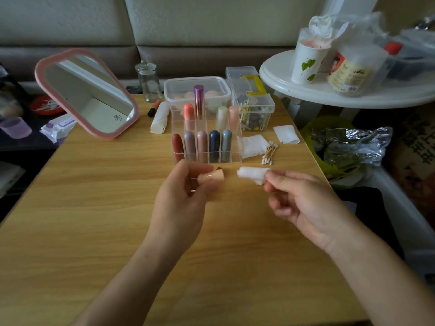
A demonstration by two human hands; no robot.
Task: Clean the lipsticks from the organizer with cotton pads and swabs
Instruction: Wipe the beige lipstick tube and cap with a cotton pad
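My left hand (186, 191) grips a peach lipstick (211, 177), its open tip pointing right. My right hand (303, 201) pinches a folded white cotton pad (253, 174) wrapped over a fingertip, a short gap from the lipstick tip. Behind them on the wooden table (98, 220) stands a clear acrylic organizer (236, 147) holding several lipsticks in red, mauve, pink, navy, grey, coral, cream and a tall purple one (199, 101). Right of it lie loose cotton pads (254, 145) and a bunch of cotton swabs (269, 153).
A pink-framed mirror (87, 92) leans at the back left, a glass jar (148, 82) beside it. A lidded plastic box (219, 87) and a clear box of clips (255, 109) stand behind the organizer. A white round side table (282, 81) with a cup is at the right.
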